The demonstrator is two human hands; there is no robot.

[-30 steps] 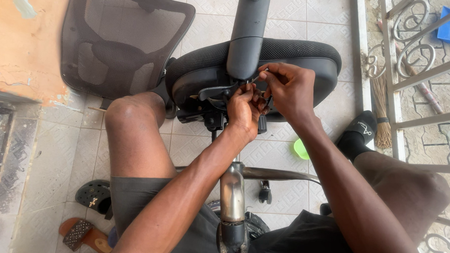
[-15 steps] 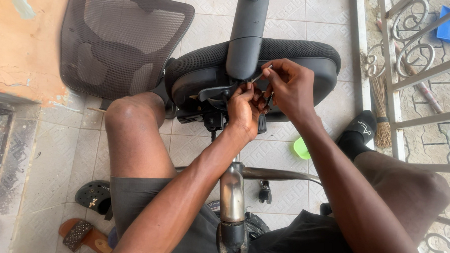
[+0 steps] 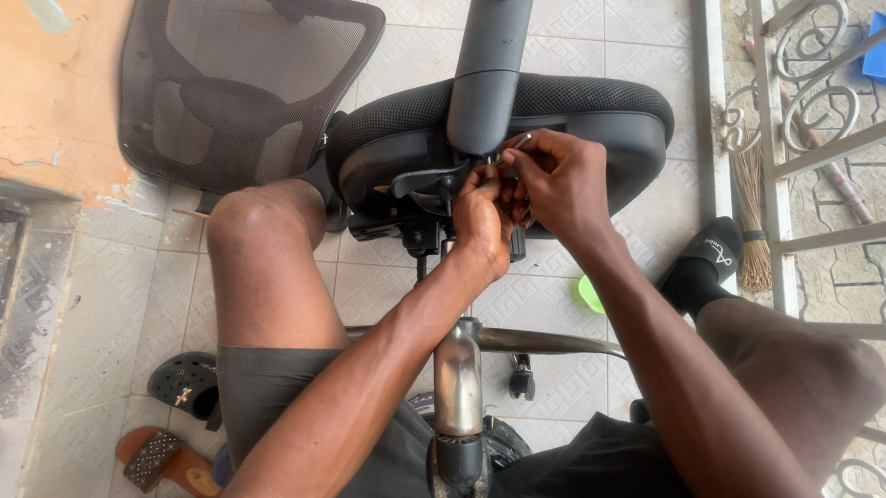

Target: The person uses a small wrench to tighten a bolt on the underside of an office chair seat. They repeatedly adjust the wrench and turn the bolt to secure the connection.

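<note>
**Both hands at the underside of an overturned office chair**

Little has shifted since a moment ago; the right hand (image 3: 563, 180) has only turned slightly, so that the thin metal tool (image 3: 516, 144) pinched in its fingers now points up and left towards the mechanism; the left hand (image 3: 483, 221) stays pressed against the black mechanism plate (image 3: 416, 184) under the seat. That left hand is curled tight, fingertips at the same spot as the tool's tip, though whether it grips a small part there I cannot tell; the right hand is closed narrow on the tool. The chair seat (image 3: 585, 112) lies on its side on the tiled floor (image 3: 627, 30), its grey gas column (image 3: 489, 69) running up across it; the mesh backrest (image 3: 233, 85) lies to the left against the orange wall (image 3: 46, 78); a chrome base arm (image 3: 458, 387) rises between the person's knees. A small green lid (image 3: 589, 293) sits on the tiles just right of the left forearm; a straw broom (image 3: 754, 211) leans by the metal gate (image 3: 810, 144); a black sandal (image 3: 183, 382) and a brown one (image 3: 156, 460) lie at lower left.
</note>
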